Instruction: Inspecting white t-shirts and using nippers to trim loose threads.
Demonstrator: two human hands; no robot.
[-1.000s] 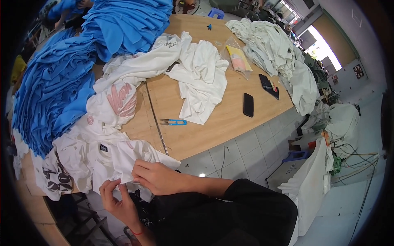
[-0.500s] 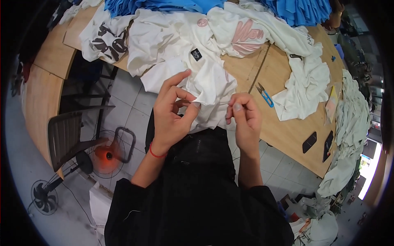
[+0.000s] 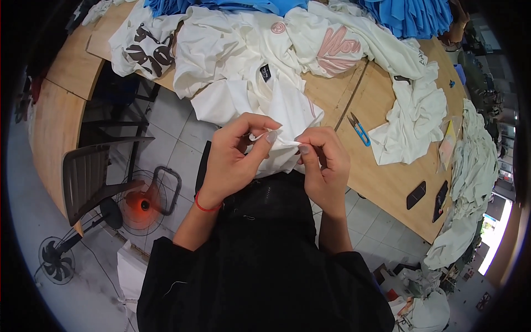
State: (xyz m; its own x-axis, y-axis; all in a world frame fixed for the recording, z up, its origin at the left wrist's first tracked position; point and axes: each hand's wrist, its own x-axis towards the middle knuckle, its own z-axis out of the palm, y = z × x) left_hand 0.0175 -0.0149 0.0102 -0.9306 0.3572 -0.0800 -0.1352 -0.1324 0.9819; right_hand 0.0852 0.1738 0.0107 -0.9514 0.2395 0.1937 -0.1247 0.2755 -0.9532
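A white shirt (image 3: 260, 99) with a small black neck label hangs from the table's front edge toward my lap. My left hand (image 3: 235, 152), with a red cord on its wrist, pinches a fold of its cloth between thumb and fingers. Close beside it, my right hand (image 3: 325, 160) is closed on the same edge of the shirt. A short stretch of fabric runs between the two pinches. On the table to the right of my hands lie blue-handled thread snips (image 3: 359, 130).
More white garments with pink and dark prints lie across the wooden table (image 3: 381, 188), with blue fabric piles (image 3: 406, 16) behind. Two dark phone-like slabs (image 3: 416, 195) lie near its right edge. At left are a dark chair (image 3: 86, 177) and fans (image 3: 145, 205).
My right hand, earlier apart from the left with its fingers curled, has moved left and taken hold of the shirt's edge. My left fingers have closed further over the cloth.
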